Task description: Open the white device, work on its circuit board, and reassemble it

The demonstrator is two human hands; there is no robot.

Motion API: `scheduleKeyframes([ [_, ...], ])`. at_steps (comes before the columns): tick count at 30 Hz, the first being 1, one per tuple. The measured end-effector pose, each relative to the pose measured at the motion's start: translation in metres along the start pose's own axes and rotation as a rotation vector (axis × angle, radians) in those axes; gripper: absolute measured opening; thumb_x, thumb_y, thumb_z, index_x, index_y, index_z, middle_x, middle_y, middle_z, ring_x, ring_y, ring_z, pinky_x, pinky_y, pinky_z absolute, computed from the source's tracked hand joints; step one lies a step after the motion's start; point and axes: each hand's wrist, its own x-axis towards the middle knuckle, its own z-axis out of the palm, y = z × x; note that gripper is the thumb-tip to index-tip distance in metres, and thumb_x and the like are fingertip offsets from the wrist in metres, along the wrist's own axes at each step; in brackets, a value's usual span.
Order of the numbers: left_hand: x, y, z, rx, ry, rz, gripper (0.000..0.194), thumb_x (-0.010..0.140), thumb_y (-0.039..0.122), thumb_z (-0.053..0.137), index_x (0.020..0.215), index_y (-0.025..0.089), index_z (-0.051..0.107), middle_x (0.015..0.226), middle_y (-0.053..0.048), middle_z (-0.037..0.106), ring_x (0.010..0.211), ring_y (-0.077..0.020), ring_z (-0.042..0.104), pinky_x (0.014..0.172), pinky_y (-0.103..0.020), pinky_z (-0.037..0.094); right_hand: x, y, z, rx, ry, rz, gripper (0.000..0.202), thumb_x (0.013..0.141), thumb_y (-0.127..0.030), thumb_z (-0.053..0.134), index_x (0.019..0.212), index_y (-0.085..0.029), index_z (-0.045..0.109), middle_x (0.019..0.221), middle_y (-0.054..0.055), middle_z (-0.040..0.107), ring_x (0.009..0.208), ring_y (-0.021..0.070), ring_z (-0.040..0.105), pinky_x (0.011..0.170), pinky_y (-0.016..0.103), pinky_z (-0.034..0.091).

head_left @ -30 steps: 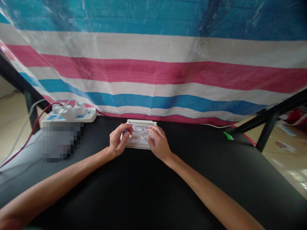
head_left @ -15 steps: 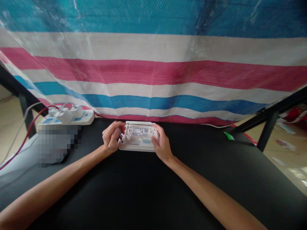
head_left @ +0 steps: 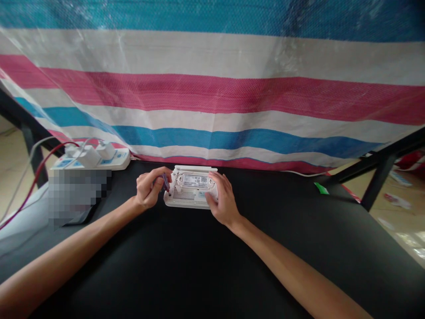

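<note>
A white router [head_left: 189,195] lies underside up on the black table, showing vent slots, a printed label and a small pale-blue sticker. My right hand [head_left: 224,199] grips its right end, thumb on the vented face and fingers over the far right corner. My left hand [head_left: 149,187] is closed around a slim purple screwdriver [head_left: 165,181] at the router's left end. The screwdriver leans, its tip at or close to a dark hole in the near left corner. Whether the tip sits inside the hole is too small to tell.
A white power strip [head_left: 121,159] with plugged-in adapters and red and white cables stands at the back left, behind a blurred-out dark item [head_left: 79,195]. A green packet [head_left: 321,188] lies at the right. Behind the black table [head_left: 199,261] hangs a striped plastic sheet [head_left: 212,93].
My left hand has shifted slightly left, and more of the screwdriver shows, its tip by the corner hole. My right hand's fingers have moved further onto the router's face. The view has shifted slightly.
</note>
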Motion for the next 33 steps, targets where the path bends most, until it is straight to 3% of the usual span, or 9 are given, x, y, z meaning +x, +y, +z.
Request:
scheduleKeyframes([
  [3,0.0,0.002,0.002,0.035,0.027,-0.002,0.025,0.098,0.021,0.046,0.113,0.016,0.065,0.071,-0.002,0.067,0.054,-0.011,0.063,0.052,-0.021,0.049,-0.001,-0.002,0.001,-0.007,-0.014,-0.018,0.051,0.091,-0.03,0.051,0.14,-0.018,0.041,0.142,0.017,0.055,0.138,0.0314,0.046,0.118,0.056,0.03],
  [9,-0.004,0.001,0.009,0.022,0.061,-0.012,0.024,0.099,0.019,0.045,0.116,0.015,0.063,0.07,0.0,0.065,0.052,-0.0097,0.061,0.052,-0.02,0.048,-0.001,0.004,0.001,0.08,0.017,0.093,0.06,0.09,-0.038,0.055,0.143,-0.015,0.036,0.142,0.02,0.053,0.134,0.0344,0.049,0.114,0.056,0.036],
  [16,-0.008,-0.004,0.01,0.007,0.073,-0.009,0.023,0.1,0.019,0.046,0.116,0.015,0.062,0.07,0.0,0.064,0.052,-0.009,0.06,0.052,-0.02,0.048,-0.003,0.011,0.002,0.282,0.084,0.182,0.08,0.091,-0.042,0.056,0.154,-0.019,0.014,0.149,0.02,0.047,0.137,0.0355,0.048,0.111,0.059,0.039],
  [22,-0.009,-0.004,0.012,0.008,0.088,-0.022,0.023,0.1,0.022,0.046,0.115,0.015,0.062,0.068,0.0,0.064,0.051,-0.0099,0.06,0.051,-0.02,0.048,-0.003,0.016,0.006,0.217,0.036,0.221,0.086,0.091,-0.05,0.057,0.157,-0.017,0.011,0.15,0.023,0.046,0.139,0.0374,0.046,0.11,0.061,0.039],
  [27,-0.009,-0.002,0.012,0.012,0.091,-0.034,0.022,0.1,0.02,0.045,0.115,0.015,0.061,0.068,0.0,0.064,0.052,-0.0099,0.06,0.053,-0.021,0.048,-0.002,0.013,0.006,0.062,0.091,0.182,0.083,0.092,-0.05,0.055,0.156,-0.013,0.016,0.149,0.024,0.045,0.135,0.0373,0.048,0.108,0.06,0.042],
  [31,-0.009,-0.002,0.011,0.021,0.086,-0.037,0.022,0.1,0.019,0.046,0.115,0.015,0.062,0.068,0.0,0.064,0.052,-0.0095,0.06,0.053,-0.02,0.048,-0.003,0.001,0.002,-0.122,0.117,0.038,0.051,0.094,-0.034,0.05,0.141,-0.015,0.043,0.131,0.018,0.062,0.127,0.0328,0.055,0.11,0.055,0.039],
  [33,-0.01,-0.002,0.011,0.055,0.089,-0.054,0.021,0.098,0.02,0.049,0.114,0.015,0.063,0.069,0.001,0.065,0.053,-0.0095,0.061,0.053,-0.02,0.048,-0.003,-0.005,0.0,-0.182,0.103,-0.037,0.044,0.093,-0.027,0.049,0.136,-0.015,0.048,0.127,0.016,0.064,0.126,0.0304,0.055,0.113,0.053,0.036],
])
